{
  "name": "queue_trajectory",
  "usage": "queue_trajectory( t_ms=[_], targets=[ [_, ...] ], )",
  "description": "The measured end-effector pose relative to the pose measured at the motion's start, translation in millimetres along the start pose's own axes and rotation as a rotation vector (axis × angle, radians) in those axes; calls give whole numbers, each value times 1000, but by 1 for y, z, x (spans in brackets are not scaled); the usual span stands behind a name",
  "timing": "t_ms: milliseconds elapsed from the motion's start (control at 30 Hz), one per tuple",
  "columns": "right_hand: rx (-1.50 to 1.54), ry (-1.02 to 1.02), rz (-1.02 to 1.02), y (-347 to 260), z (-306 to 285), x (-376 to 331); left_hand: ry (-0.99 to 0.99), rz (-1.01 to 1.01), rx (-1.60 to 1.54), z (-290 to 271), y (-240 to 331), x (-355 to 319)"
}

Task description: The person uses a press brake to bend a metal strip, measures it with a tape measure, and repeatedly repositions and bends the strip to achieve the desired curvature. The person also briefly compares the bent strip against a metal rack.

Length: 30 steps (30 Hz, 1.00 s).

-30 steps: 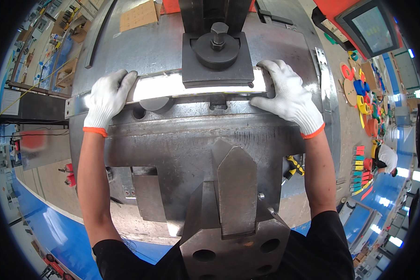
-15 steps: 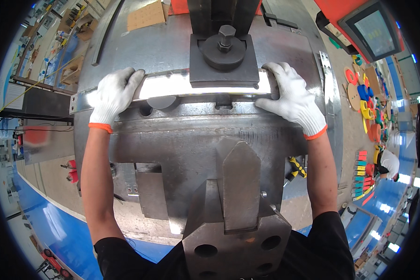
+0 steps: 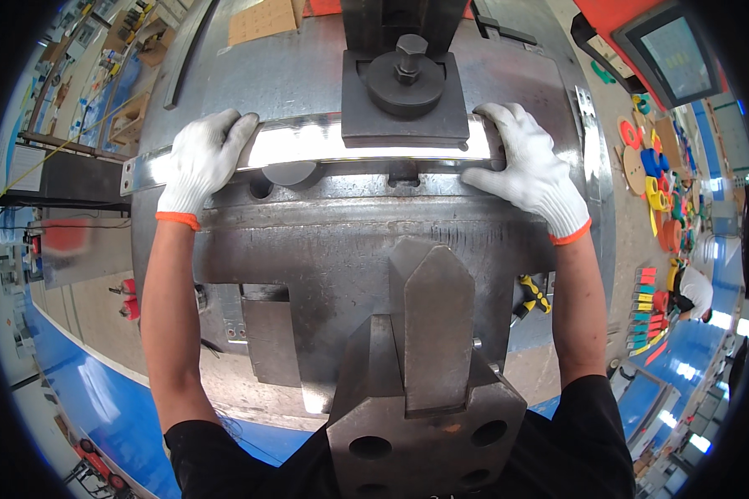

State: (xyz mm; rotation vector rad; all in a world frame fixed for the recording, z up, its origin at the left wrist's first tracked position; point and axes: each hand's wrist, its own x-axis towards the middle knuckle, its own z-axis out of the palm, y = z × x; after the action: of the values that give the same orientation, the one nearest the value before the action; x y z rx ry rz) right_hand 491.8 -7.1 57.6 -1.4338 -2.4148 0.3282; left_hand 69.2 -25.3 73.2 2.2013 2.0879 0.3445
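A long shiny flat metal bar point(image 3: 300, 143) lies crosswise on the grey machine bed, passing in front of and partly beneath a dark press block point(image 3: 404, 125) topped by a round disc and a bolt. My left hand point(image 3: 204, 158), in a white knitted glove with an orange cuff, grips the bar left of the block, fingers closed over it. Its drilled left end point(image 3: 128, 176) sticks out beyond that hand. Toward the other end, my gloved right hand point(image 3: 528, 162) clasps the bar, thumb on the near side and fingers on the far side.
A pointed steel block point(image 3: 437, 324) rises close to my body. Yellow-black pliers-like tool handles point(image 3: 534, 295) lie right of the bed. Upper right hangs a screen point(image 3: 674, 58) in a red housing. Cardboard point(image 3: 262, 21) rests at the back; a person point(image 3: 692, 291) bends far right.
The view has shifted slightly. Both hands keep their hold on the bar, which stays in nearly the same place under the press block.
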Motion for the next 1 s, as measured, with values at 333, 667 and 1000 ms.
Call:
queue_trajectory(
  t_ms=[333,667,1000],
  targets=[
    [-19,-18,50,-8,-6,0,29,13,-40,4,-5,-1],
    [-33,-14,44,-3,-5,1,50,57,-52,4,-2,1],
    [-21,12,15,-3,-4,-1,39,67,-61,4,-6,2]
  ],
)
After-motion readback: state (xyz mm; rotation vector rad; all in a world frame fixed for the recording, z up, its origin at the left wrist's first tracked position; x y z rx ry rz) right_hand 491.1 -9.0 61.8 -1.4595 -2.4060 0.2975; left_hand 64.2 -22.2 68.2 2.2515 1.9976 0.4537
